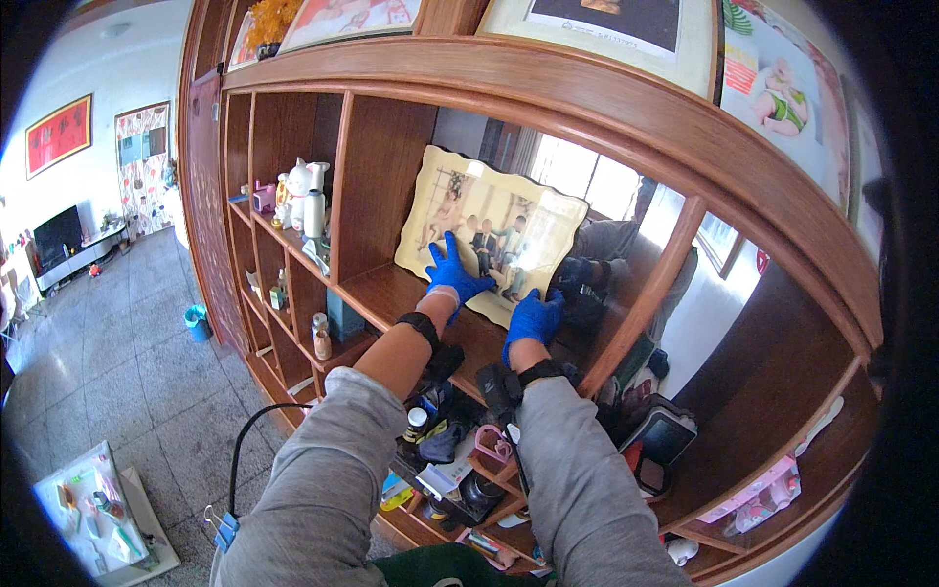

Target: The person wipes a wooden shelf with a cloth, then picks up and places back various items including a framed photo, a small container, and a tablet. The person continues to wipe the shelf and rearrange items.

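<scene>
A wavy-edged photo plaque [480, 231] with a cream border leans tilted in a compartment of the wooden shelf unit [389, 290], in front of a mirrored back. My left hand [455, 275], in a blue glove, lies with spread fingers on the lower left part of the plaque's face. My right hand [534, 319], also gloved in blue, is at the plaque's lower right edge, its fingertips touching the rim; whether the thumb and fingers pinch it is hard to see. Black bands circle both wrists.
Left compartments hold a white cat figurine [299, 187], a white bottle [314, 213] and small jars [321, 334]. Crowded lower shelves hold a pink heart-shaped item [493, 444] and a white-capped bottle [417, 418]. Framed pictures [601, 37] stand above. A low table [99, 513] stands at lower left.
</scene>
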Motion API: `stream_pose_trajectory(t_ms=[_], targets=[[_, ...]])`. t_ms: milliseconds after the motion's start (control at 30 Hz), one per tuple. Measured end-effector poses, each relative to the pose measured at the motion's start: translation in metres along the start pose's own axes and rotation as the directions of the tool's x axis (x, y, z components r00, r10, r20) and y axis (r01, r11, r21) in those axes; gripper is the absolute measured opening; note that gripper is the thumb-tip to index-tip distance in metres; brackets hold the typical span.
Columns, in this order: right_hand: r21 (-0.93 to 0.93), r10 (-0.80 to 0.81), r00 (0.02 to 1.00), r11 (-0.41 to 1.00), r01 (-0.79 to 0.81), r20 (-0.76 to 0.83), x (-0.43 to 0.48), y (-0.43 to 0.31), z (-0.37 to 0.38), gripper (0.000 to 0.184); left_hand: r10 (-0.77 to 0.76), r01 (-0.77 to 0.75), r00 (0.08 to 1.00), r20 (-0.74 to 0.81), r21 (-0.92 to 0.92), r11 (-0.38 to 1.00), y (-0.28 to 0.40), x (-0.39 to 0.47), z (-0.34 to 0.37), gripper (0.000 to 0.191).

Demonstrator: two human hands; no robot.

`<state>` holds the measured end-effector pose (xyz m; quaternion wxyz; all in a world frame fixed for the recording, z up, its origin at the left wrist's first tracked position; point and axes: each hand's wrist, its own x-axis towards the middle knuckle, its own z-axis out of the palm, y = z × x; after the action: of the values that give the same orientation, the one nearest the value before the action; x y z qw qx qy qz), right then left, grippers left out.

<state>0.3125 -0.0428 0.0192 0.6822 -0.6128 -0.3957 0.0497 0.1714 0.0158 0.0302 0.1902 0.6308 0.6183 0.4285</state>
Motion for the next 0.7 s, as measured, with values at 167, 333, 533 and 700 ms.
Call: stream_pose_trajectory(t_ms=[167,333,533,700], targets=[[-0.025,-0.300,0.946,0.954,0.300,-0.123,-0.034,-0.053,-0.010,0.037,-0.036,0.036,0.999,0.016,-0.032,0.999,-0.006,0.009,0.010,0.141],[0.491,-0.465,0.834,0.823,0.285,0.295,-0.073,-0.135,-0.055,0.032,0.086,-0.079,0.996,0.013,-0.290,0.954,-0.033,0.047,0.026,0.138],[0.576,-0.583,0.536,0.791,0.205,0.611,-0.067,-0.213,-0.182,0.027,0.342,-0.345,0.938,-0.052,-0.090,0.934,-0.056,0.040,-0.014,0.099],[0.430,-0.539,0.516,0.842,0.326,0.665,-0.066,-0.223,-0.266,0.023,0.228,-0.184,0.970,0.089,-0.349,0.919,-0.050,-0.018,-0.059,0.064]])
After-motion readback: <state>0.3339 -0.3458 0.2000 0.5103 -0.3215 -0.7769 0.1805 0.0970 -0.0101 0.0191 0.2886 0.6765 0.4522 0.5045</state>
